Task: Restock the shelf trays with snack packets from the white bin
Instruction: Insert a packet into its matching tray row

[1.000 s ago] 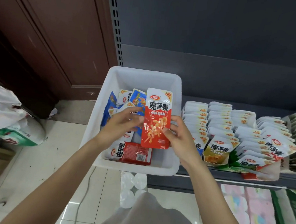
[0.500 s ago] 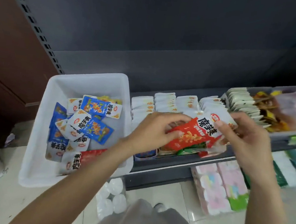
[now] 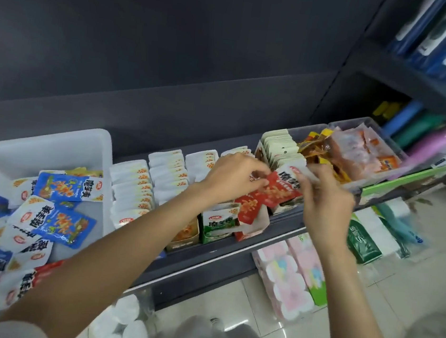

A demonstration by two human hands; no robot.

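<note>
Red snack packet (image 3: 275,192) sits between both hands, held tilted over the row of cardboard display trays on the dark shelf (image 3: 235,250), just above the red tray (image 3: 251,227) that already shows matching red packets. The left hand (image 3: 232,176) pinches its lower left edge with curled fingers, and the right hand (image 3: 323,198) grips the white top end, so both are clamped on the same packet. It looks about to be slotted in, but it is not yet seated. As for progress, I would say the job is partway: the trays to the left are packed with upright white-topped packets (image 3: 135,184), a green tray (image 3: 217,224) and an orange tray (image 3: 186,232) at the front hold some stock, yet the white bin (image 3: 54,140) on the far left holds a good heap, mostly blue packets (image 3: 68,185) lying loose at all angles, with at least one red one near its front edge. So plenty remains to be sorted out by colour. Further right on the shelf, a clear plastic tub (image 3: 369,123) holds mixed orange and yellow snack bags, and beside it stand cream pouches (image 3: 282,147) in a row. Below the shelf lie pink tissue packs (image 3: 287,280) and a green tissue pack (image 3: 362,244) on the tiled floor.
</note>
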